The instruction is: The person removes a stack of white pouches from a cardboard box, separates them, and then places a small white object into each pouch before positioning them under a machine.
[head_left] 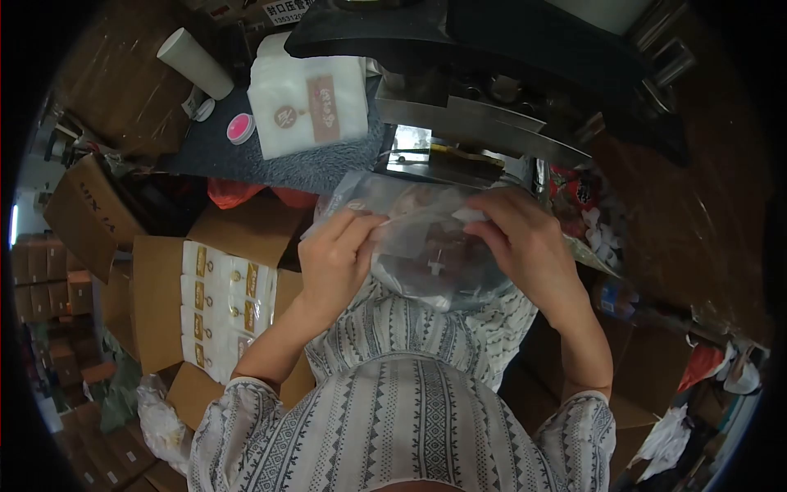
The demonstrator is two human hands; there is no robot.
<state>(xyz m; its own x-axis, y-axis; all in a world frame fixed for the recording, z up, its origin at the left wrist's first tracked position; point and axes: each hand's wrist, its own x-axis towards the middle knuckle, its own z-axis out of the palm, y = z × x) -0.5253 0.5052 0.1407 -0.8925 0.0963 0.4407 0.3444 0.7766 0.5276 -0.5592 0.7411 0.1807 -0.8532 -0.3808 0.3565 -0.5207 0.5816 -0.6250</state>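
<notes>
A clear plastic bag [434, 266] spreads over my lap, in front of the machine's metal edge. My left hand [338, 254] pinches its left side near the top, thumb and fingers pressed together. On the opposite side my right hand [525, 238] grips the bag's upper edge between thumb and fingertips, with a bit of whitish film at the tips. The bag's mouth is stretched between both hands. Through the film some dark and pale shapes show, too blurred to name.
A dark machine [508, 74] with a metal plate stands ahead. To its left, a stack of printed white bags [307, 107] lies on a grey towel [328, 164] beside a pink-topped round tub [240, 129] and a white cup [195, 64]. An open carton [160, 295] at left holds packed white packets [229, 295].
</notes>
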